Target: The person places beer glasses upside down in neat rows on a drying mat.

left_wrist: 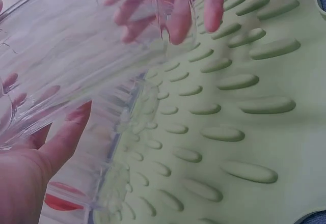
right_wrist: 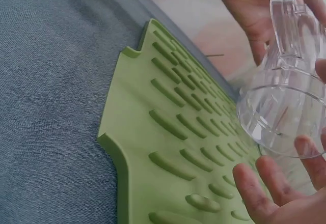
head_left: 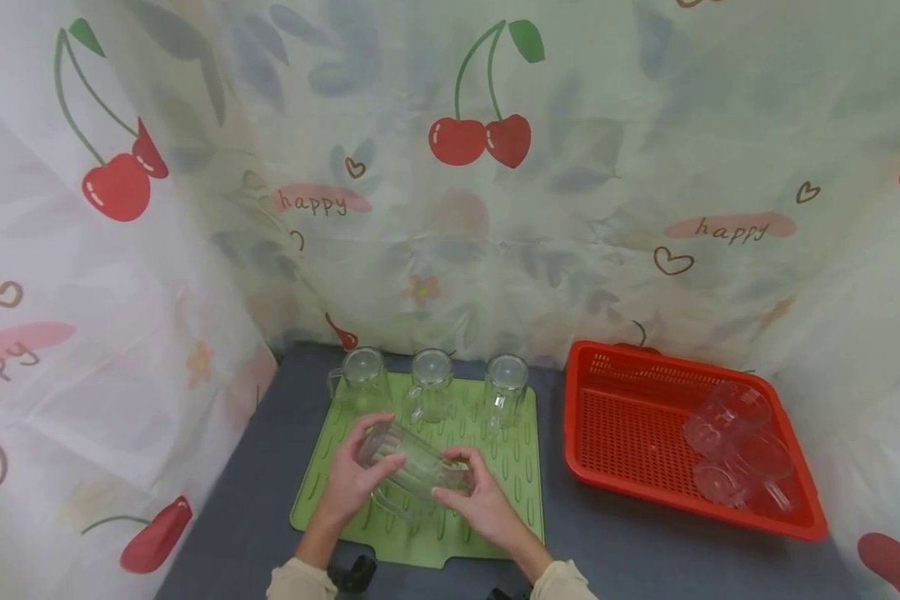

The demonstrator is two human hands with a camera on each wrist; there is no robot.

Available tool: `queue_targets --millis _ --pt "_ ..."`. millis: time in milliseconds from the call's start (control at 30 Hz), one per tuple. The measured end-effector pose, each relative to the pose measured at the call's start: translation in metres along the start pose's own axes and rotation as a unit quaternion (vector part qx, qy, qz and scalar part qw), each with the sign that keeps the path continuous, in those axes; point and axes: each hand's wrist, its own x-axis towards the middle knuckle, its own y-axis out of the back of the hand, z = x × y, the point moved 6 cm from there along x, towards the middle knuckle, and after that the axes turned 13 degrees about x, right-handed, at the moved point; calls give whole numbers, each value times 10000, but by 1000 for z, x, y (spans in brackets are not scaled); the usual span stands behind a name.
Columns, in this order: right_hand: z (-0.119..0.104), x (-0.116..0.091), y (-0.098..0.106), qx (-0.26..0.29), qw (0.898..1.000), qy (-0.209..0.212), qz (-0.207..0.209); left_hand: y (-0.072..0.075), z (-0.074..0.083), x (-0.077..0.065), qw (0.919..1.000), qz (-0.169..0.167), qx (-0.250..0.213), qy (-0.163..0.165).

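Both hands hold a clear glass mug (head_left: 412,467) tilted over a green ridged drying mat (head_left: 330,500). My left hand (head_left: 351,477) grips its upper left end, thumb along the near side. At the lower right end, the fingers and thumb of my right hand (head_left: 487,504) pinch around the rim. The mug's handle (head_left: 393,507) points toward the near side in the head view; in the right wrist view the handle (right_wrist: 286,28) and round rim (right_wrist: 277,89) show clearly. Behind the hands, three mugs stand upside down on the mat: left (head_left: 363,383), middle (head_left: 432,387), right (head_left: 506,392).
A red plastic basket (head_left: 645,493) sits right of the mat, with several clear mugs (head_left: 727,421) lying at its right side. A dark grey-blue cloth (head_left: 247,508) covers the table. Printed curtains (head_left: 480,275) stand close behind and at both sides.
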Motion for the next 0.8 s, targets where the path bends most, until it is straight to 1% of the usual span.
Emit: queue_targets --millis 200,300,467,567,633,700,733,800 --pt "2 -1 -4 -84 9997 -102 -212 3 5 0 9995 77 48 -298" --pt "0 -2 -3 -189 9995 -110 -238 5 8 0 9987 85 138 -475" --pt "-6 -6 2 -415 9989 -98 -170 15 13 1 9964 258 521 -625" --pt "-12 -10 6 -471 9987 -105 -153 25 14 2 9930 483 829 -690" --pt "-17 -14 8 -489 9986 -78 -160 31 16 2 9893 626 1150 -644" --pt "-23 -17 11 -524 9985 -28 -153 37 14 2 9841 756 1508 -561" --pt "-26 -18 12 -531 9985 -2 -133 40 13 2 9817 797 1643 -538" --pt "-32 -20 16 -536 9985 31 -95 44 9 2 9795 815 1783 -462"
